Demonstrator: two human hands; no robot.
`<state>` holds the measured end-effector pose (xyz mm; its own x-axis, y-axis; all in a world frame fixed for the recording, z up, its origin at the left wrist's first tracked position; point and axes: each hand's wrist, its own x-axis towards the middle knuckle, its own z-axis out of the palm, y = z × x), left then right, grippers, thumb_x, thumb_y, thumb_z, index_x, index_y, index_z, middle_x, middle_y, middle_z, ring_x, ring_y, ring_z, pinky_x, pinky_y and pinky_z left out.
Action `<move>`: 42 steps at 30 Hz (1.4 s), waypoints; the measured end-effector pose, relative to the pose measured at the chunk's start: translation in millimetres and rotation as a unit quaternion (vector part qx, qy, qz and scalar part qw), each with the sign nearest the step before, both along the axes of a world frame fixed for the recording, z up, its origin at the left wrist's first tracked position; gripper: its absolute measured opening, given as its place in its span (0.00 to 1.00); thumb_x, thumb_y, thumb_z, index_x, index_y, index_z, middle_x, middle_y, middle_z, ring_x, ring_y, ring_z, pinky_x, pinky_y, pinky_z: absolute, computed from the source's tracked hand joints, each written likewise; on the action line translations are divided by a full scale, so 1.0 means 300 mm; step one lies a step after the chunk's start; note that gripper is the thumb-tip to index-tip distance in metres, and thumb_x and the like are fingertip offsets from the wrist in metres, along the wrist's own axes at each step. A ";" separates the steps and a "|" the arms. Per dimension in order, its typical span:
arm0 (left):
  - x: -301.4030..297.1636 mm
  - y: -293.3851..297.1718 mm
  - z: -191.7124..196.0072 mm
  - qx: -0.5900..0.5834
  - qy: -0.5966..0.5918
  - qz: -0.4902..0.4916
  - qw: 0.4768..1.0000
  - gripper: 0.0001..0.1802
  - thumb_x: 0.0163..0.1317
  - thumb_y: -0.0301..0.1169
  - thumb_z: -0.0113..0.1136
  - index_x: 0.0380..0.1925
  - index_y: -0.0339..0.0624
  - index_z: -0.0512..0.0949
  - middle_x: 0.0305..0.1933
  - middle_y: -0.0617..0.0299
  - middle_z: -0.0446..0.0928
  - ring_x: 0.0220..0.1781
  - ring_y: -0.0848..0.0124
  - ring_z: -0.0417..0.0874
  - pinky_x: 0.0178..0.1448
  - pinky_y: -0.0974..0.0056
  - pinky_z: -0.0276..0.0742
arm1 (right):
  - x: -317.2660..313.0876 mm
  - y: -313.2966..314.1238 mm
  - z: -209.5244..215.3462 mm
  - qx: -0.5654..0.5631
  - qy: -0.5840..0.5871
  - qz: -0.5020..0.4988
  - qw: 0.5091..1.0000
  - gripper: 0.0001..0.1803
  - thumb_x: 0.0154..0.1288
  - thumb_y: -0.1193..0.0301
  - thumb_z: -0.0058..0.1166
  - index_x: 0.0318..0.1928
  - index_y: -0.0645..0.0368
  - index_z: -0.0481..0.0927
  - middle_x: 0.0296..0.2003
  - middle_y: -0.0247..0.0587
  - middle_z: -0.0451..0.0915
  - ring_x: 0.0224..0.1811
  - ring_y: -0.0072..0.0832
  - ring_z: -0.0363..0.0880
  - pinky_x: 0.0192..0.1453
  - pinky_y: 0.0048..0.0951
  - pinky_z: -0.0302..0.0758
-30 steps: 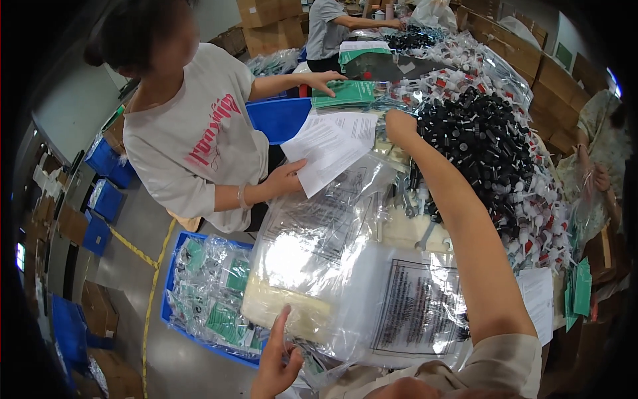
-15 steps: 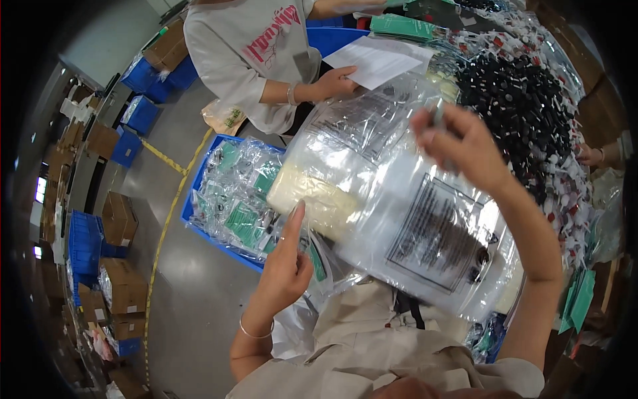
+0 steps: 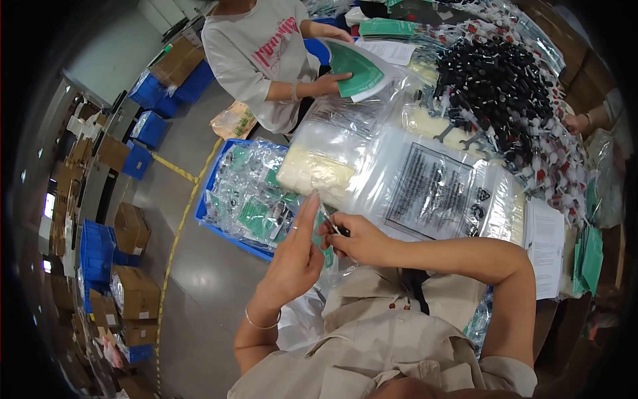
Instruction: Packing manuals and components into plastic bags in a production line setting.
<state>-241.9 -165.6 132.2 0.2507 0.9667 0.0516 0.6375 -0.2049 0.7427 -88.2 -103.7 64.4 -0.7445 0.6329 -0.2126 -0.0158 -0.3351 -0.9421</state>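
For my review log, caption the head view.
Right hand holds small dark item beside left hand, near clear bags.

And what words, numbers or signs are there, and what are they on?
I won't copy words, but print shows on:
Clear bag: boxed black text, mostly blurred; recycling sign.
Co-worker's shirt: pink lettering.
White sheets, right: too small to read.
Green leaflet: too small to read.

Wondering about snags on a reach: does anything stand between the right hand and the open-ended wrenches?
Yes: the stacked clear bags lie between the right hand and the wrenches. They lie low and fairly flat, so a raised reach over them looks free; nothing visible stands up in the way.
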 end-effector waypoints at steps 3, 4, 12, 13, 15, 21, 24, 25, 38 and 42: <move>0.014 -0.003 0.008 0.011 -0.017 -0.025 0.999 0.42 0.49 0.11 0.42 0.68 0.37 0.48 0.71 0.42 0.51 0.71 0.45 0.55 0.65 0.55 0.62 | -0.022 0.006 -0.092 0.036 -0.036 0.020 0.998 0.11 0.65 0.77 0.46 0.47 0.65 0.71 0.33 0.35 0.77 0.26 0.18 0.73 0.28 0.21 0.71; 0.016 -0.001 0.003 0.012 -0.019 -0.035 0.999 0.42 0.49 0.11 0.42 0.68 0.37 0.48 0.71 0.42 0.51 0.71 0.45 0.55 0.65 0.55 0.62 | -0.019 0.009 -0.114 0.049 -0.071 0.033 0.996 0.11 0.64 0.78 0.46 0.48 0.66 0.70 0.33 0.36 0.77 0.26 0.19 0.75 0.27 0.21 0.72; 0.056 -0.016 -0.024 0.078 0.027 -0.080 0.993 0.42 0.49 0.12 0.43 0.68 0.36 0.49 0.70 0.42 0.55 0.67 0.45 0.63 0.60 0.57 0.68 | -0.166 0.014 -0.198 0.016 -0.044 0.047 0.998 0.12 0.51 0.75 0.58 0.33 0.72 0.74 0.24 0.48 0.78 0.22 0.34 0.79 0.21 0.30 0.75; 0.069 -0.010 -0.030 0.083 0.021 -0.105 0.991 0.42 0.49 0.12 0.43 0.68 0.36 0.49 0.70 0.42 0.55 0.67 0.45 0.63 0.60 0.57 0.68 | -0.191 0.032 -0.267 0.063 -0.078 0.056 0.993 0.14 0.51 0.74 0.59 0.33 0.73 0.73 0.26 0.51 0.79 0.26 0.38 0.80 0.26 0.33 0.77; 0.077 -0.013 -0.030 0.032 -0.012 -0.108 0.994 0.42 0.48 0.12 0.43 0.68 0.35 0.50 0.70 0.45 0.56 0.58 0.52 0.74 0.52 0.61 0.74 | -0.217 0.042 -0.378 0.176 -0.052 0.028 0.983 0.17 0.52 0.71 0.59 0.35 0.75 0.73 0.31 0.56 0.79 0.32 0.42 0.80 0.33 0.35 0.78; 0.022 -0.004 -0.042 -0.073 -0.151 -0.002 0.986 0.45 0.44 0.11 0.39 0.69 0.37 0.49 0.71 0.53 0.57 0.20 0.82 0.70 0.23 0.76 0.70 | 0.070 0.035 -0.089 0.420 -0.132 0.120 0.890 0.21 0.59 0.67 0.56 0.50 0.67 0.74 0.45 0.52 0.78 0.51 0.37 0.76 0.56 0.36 0.71; -0.024 0.007 -0.053 -0.097 -0.171 0.023 0.980 0.46 0.43 0.11 0.39 0.69 0.38 0.49 0.71 0.52 0.56 0.19 0.83 0.70 0.20 0.76 0.66 | 0.354 0.065 0.084 0.300 -0.052 0.090 0.948 0.17 0.63 0.68 0.51 0.49 0.66 0.74 0.41 0.49 0.79 0.45 0.31 0.79 0.50 0.31 0.74; -0.038 0.006 -0.042 -0.085 -0.184 0.027 0.979 0.47 0.42 0.12 0.39 0.69 0.38 0.49 0.72 0.52 0.55 0.17 0.83 0.69 0.19 0.76 0.67 | 0.432 0.078 0.102 0.294 -0.048 0.039 0.954 0.17 0.63 0.68 0.51 0.48 0.67 0.75 0.38 0.49 0.81 0.40 0.30 0.80 0.46 0.30 0.76; -0.038 0.217 0.426 0.216 -0.088 0.004 0.972 0.36 0.51 0.15 0.38 0.65 0.34 0.60 0.70 0.49 0.59 0.16 0.89 0.64 0.18 0.82 0.60 | 1.333 0.260 0.188 0.261 -0.231 -0.500 0.792 0.13 0.66 0.72 0.48 0.48 0.65 0.77 0.37 0.38 0.82 0.31 0.17 0.79 0.30 0.19 0.75; 0.107 0.322 0.533 0.322 -0.032 -0.063 0.944 0.34 0.52 0.16 0.40 0.65 0.38 0.62 0.69 0.50 0.61 0.18 0.89 0.67 0.20 0.82 0.63 | 1.314 0.310 0.182 0.255 -0.228 -0.511 0.789 0.12 0.66 0.72 0.48 0.45 0.64 0.78 0.35 0.37 0.82 0.28 0.17 0.77 0.28 0.18 0.74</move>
